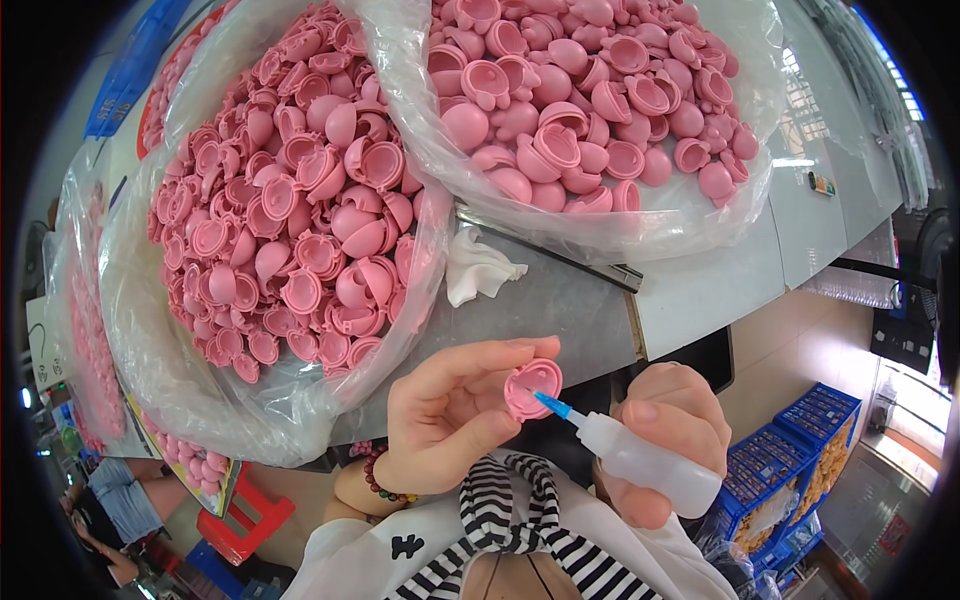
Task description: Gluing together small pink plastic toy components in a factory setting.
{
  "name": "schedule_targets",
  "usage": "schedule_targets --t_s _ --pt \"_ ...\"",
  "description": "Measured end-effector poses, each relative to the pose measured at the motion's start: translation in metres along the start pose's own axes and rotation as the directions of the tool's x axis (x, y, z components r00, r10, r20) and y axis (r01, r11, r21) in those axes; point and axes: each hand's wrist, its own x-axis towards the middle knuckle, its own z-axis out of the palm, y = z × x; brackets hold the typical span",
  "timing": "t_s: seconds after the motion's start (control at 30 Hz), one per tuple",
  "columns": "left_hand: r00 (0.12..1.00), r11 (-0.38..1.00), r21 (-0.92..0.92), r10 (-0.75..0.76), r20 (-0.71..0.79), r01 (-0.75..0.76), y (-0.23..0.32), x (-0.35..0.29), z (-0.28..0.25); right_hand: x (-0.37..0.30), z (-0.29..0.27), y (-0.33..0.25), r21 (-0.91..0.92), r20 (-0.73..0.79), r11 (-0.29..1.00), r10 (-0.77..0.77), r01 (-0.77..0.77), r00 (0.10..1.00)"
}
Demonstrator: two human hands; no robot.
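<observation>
Between the thumb and fingers of my left hand is a small pink plastic half shell, its hollow side facing up and to the right. My right hand is wrapped round a translucent white squeeze bottle, tilted toward the shell. The blue tip of the bottle reaches the shell's opening; whether it touches the inside I cannot tell. Beyond my left hand lies a clear plastic bag full of pink shell pieces. Another open bag of rounder pink shells sits to its right.
A crumpled white cloth lies on the grey table, near a dark metal strip. Blue crates stand on the floor at right. A red stool and another person are at lower left.
</observation>
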Motion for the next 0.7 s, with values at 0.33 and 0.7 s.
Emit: schedule_targets --t_s 0.33,0.7 --pt "0.998 0.994 0.095 0.056 -0.004 -0.055 0.002 -0.003 0.0 -0.001 -0.003 -0.001 -0.087 -0.074 0.996 -0.001 -0.006 0.997" --pt "0.996 0.967 -0.243 -0.085 -0.019 0.078 0.003 0.004 0.007 -0.008 -0.025 0.009 -0.145 -0.555 0.986 -0.011 -0.084 0.832"
